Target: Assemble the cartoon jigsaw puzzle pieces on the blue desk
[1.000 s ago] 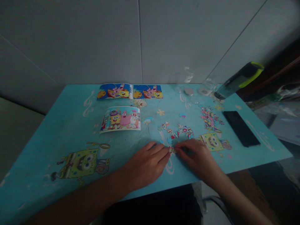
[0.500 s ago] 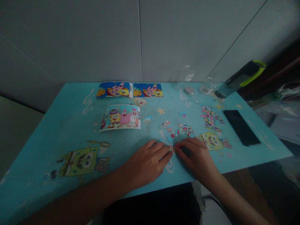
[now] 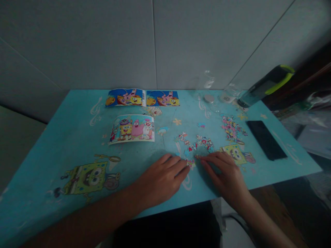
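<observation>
Small joined jigsaw puzzle pieces [image 3: 190, 163], pink and yellow, lie near the table's front edge. My left hand [image 3: 162, 177] rests at their left side, its thumb and index finger closed against them. To the right, my right hand [image 3: 223, 168] has its fingertips pinched at a small jigsaw piece [image 3: 197, 156], slightly apart from the joined ones. Just beyond the hands lie loose red, white and blue pieces [image 3: 204, 142] in a loose arc. A larger heap of mixed pieces [image 3: 231, 128] is farther right.
Picture sheets [image 3: 133, 129] and a folded picture card [image 3: 125, 97] lie at the back left. Clear jars [image 3: 229, 94], a round lid [image 3: 209, 99] and a dark bottle [image 3: 266, 86] stand near the wall. A black phone [image 3: 266, 139] lies at the right.
My right hand has shifted a little to the right, away from the joined pieces, which show more now. My left hand stays in place.
</observation>
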Available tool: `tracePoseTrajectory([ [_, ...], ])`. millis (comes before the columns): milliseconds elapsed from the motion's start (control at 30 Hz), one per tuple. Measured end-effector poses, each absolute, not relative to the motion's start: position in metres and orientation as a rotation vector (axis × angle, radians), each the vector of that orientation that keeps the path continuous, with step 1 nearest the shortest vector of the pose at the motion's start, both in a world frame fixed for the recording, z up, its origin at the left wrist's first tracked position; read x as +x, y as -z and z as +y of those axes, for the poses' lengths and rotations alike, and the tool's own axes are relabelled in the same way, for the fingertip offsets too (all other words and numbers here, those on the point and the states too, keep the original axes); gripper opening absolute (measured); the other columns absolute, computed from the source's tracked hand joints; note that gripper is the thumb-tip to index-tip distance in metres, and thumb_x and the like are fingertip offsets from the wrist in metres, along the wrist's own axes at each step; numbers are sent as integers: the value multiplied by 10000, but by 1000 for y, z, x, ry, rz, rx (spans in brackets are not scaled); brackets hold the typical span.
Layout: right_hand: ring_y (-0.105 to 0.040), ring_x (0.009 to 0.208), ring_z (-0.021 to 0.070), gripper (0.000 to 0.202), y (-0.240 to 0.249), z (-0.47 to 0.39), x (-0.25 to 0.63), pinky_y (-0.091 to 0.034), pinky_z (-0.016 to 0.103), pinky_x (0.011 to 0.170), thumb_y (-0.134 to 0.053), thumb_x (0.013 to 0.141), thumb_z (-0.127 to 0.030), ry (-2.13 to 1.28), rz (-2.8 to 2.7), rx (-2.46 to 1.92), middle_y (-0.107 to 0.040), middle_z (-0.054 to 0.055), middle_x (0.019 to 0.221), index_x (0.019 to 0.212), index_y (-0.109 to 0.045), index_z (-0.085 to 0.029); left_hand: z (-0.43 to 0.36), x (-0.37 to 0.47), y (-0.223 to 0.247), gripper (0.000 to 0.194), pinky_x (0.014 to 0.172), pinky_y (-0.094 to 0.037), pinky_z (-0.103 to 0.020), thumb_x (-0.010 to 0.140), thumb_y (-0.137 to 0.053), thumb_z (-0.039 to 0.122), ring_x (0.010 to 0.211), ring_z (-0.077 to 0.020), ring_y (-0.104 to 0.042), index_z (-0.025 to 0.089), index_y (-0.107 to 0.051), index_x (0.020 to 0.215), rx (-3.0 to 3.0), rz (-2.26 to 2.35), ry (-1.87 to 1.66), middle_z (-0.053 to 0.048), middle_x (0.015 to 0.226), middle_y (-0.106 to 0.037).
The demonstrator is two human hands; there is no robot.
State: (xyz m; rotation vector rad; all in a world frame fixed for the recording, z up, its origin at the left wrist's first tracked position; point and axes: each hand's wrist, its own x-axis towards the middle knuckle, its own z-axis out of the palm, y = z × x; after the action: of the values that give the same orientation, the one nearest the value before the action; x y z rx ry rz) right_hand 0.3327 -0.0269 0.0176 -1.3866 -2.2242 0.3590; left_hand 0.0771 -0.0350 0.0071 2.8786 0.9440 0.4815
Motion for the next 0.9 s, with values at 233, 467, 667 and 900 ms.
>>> tracePoseTrajectory([
  [233,-622,932,259,121,-18,-20,354,-483,446,869,-647,960,-252,-205,-2167,-1438,-699,76,977,1040,-735,-233,-35,77,-6,365,1041,-444,-440,1012,-503,190,1221,-243,-554,149,-557,1371,2864,934,-453,-85,1349,-616],
  [467,-626,940,255,170,-21,-13,351,-500,437,853,-657,951,-267,-336,-2265,-1425,-697,77,1017,1098,-741,-240,-34,79,-5,340,1033,-451,-416,1008,-498,156,1192,-235,-572,111,-578,1335,2911,903,-503,-106,1329,-630],
  [667,-625,949,259,176,-21,-9,337,-506,447,863,-672,936,-245,-414,-2317,-1422,-694,78,1016,1093,-751,-249,-33,81,-8,354,1029,-447,-432,1012,-505,186,1183,-233,-577,142,-561,1359,2897,928,-458,-88,1316,-636],
  [900,-627,938,262,89,-18,-7,338,-497,443,864,-713,917,-302,-405,-2293,-1476,-700,78,1004,964,-752,-237,-32,83,-8,375,1034,-438,-436,1003,-523,202,1189,-239,-573,144,-551,1372,2883,951,-430,-92,1299,-641],
])
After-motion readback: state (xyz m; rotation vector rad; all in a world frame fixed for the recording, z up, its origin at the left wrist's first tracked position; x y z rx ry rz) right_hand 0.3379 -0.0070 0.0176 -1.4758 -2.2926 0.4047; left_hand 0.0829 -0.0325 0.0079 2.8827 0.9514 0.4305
